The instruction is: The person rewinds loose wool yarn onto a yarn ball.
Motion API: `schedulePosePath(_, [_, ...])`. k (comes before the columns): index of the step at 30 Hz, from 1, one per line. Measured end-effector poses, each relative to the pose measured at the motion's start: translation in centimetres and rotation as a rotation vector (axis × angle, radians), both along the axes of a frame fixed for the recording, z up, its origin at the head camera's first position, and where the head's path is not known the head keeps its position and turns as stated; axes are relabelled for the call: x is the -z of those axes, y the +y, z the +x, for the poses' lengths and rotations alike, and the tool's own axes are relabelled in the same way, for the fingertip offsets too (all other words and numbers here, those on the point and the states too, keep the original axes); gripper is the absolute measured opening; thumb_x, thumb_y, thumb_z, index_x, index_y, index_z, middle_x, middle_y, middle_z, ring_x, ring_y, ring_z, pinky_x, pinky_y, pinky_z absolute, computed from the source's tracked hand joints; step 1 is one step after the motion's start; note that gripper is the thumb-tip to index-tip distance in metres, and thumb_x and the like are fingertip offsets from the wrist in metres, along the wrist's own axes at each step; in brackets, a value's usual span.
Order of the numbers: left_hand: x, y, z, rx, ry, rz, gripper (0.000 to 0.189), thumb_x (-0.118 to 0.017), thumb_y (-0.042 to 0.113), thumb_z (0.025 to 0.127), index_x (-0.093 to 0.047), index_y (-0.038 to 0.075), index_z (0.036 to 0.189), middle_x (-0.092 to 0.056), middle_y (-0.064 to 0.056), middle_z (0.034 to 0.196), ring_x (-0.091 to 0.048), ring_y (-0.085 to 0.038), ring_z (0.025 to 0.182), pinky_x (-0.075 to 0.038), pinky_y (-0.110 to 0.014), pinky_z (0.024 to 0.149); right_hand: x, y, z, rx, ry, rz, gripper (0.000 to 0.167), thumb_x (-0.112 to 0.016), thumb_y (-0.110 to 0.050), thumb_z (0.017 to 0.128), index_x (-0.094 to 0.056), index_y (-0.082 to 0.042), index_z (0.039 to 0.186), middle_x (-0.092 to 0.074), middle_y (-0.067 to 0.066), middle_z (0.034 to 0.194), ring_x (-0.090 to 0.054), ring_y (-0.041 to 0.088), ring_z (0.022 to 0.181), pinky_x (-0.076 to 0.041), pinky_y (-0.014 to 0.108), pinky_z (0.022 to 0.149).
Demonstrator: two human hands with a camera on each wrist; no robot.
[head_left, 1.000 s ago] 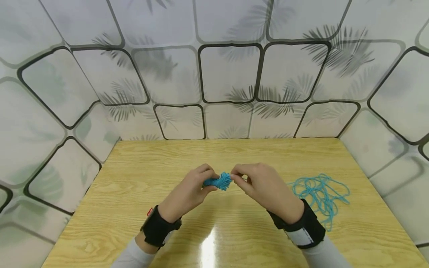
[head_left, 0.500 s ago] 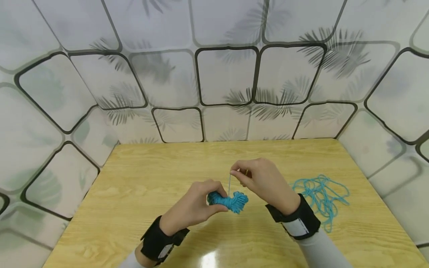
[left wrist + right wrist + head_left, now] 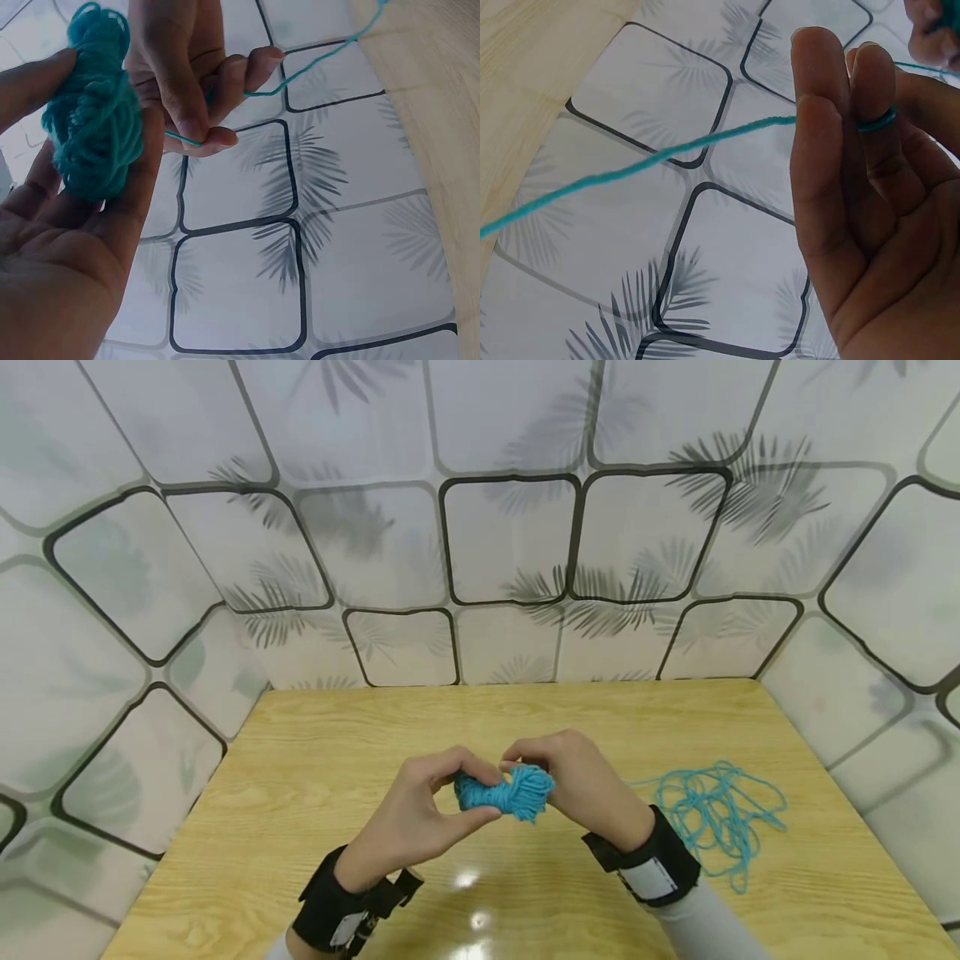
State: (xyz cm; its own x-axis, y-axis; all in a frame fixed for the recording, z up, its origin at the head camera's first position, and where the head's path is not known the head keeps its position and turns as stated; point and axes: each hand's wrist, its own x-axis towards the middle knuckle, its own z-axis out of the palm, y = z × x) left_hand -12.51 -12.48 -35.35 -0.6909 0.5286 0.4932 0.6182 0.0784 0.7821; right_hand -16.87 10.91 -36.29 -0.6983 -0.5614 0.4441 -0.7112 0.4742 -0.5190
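A blue yarn bundle [image 3: 491, 795], wound tight round its middle with loops fanning out at one end, is held above the table. My left hand [image 3: 420, 802] grips it between thumb and fingers; the left wrist view shows the bundle [image 3: 97, 112] nearly upright in that hand. Just behind the looped end, my right hand [image 3: 581, 777] pinches a yarn strand between thumb and forefinger. In the right wrist view the strand [image 3: 637, 171] passes among the curled fingers of that hand [image 3: 870, 180] and trails off to the left.
A loose tangle of blue yarn [image 3: 716, 818] lies on the right of the wooden table [image 3: 337, 727], with a strand leading toward the right hand. Patterned wall panels [image 3: 510, 539] with leaf prints enclose the table at the back and sides.
The left hand first lowered the bundle, then raised it slightly. The right hand, which held the strand taut above the bundle half a second ago, has come down behind its looped end.
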Motion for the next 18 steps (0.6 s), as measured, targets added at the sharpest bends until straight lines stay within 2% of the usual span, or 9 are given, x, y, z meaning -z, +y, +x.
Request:
schedulePosePath(4, [-0.2,-0.1,-0.1,-0.084,0.035,0.056,0.03,-0.08,-0.002,0.088,-0.069,0.012,0.111,-0.071,-0.006,0.114,-0.069,-0.02,0.105,-0.059,-0.037,0.09,0.2,-0.3,0.2,0.031,-0.006,0.027,0.03,-0.072,0.011,0.086,-0.07,-0.017,0.077,-0.059,-0.011,0.066,-0.048,-0.002,0.058,-0.043,0.02,0.056])
schedulePosePath(6, [-0.3,-0.1,-0.2,-0.121,0.05,0.068,0.029,-0.08,-0.003,0.088,-0.068,0.012,0.111,-0.071,-0.007,0.114,-0.069,-0.02,0.104,-0.06,-0.036,0.088,0.3,-0.4,0.4,0.053,-0.014,0.042,0.032,-0.075,0.003,0.088,-0.061,-0.017,0.067,-0.049,-0.012,0.059,-0.04,-0.003,0.052,-0.038,0.019,0.051])
schedulePosePath(9, [-0.2,-0.3,-0.4,-0.168,0.067,0.084,0.029,-0.079,-0.004,0.089,-0.067,0.01,0.111,-0.069,-0.008,0.116,-0.068,-0.02,0.104,-0.059,-0.034,0.087,0.3,-0.6,0.7,0.065,-0.021,0.048,0.035,-0.077,-0.001,0.088,-0.058,-0.016,0.064,-0.045,-0.013,0.056,-0.036,-0.004,0.049,-0.035,0.019,0.048])
schedulePosePath(11, [-0.2,-0.4,-0.7,-0.2,0.086,0.09,0.029,-0.078,-0.005,0.089,-0.067,0.009,0.111,-0.069,-0.008,0.116,-0.068,-0.02,0.104,-0.059,-0.033,0.087,0.2,-0.8,0.9,0.052,-0.006,0.045,0.031,-0.078,-0.01,0.093,-0.062,-0.016,0.067,-0.047,-0.013,0.056,-0.038,-0.004,0.05,-0.036,0.019,0.049])
schedulePosePath(13, [0.0,-0.4,-1.0,-0.236,0.113,0.092,0.029,-0.078,-0.005,0.089,-0.067,0.009,0.111,-0.069,-0.008,0.116,-0.067,-0.02,0.104,-0.058,-0.032,0.087,0.2,-1.0,1.1,0.034,0.013,0.041,0.019,-0.077,-0.015,0.095,-0.072,-0.016,0.076,-0.053,-0.013,0.059,-0.04,-0.004,0.052,-0.038,0.019,0.051])
schedulePosePath(18, [0.9,-0.3,-1.7,-0.339,0.235,0.037,0.029,-0.081,-0.002,0.088,-0.067,0.009,0.111,-0.069,-0.004,0.111,-0.067,-0.017,0.098,-0.056,-0.028,0.082,0.1,-1.4,1.7,-0.008,0.055,0.063,0.007,-0.074,-0.018,0.097,-0.081,-0.016,0.096,-0.067,-0.013,0.073,-0.049,-0.006,0.058,-0.046,0.019,0.057])
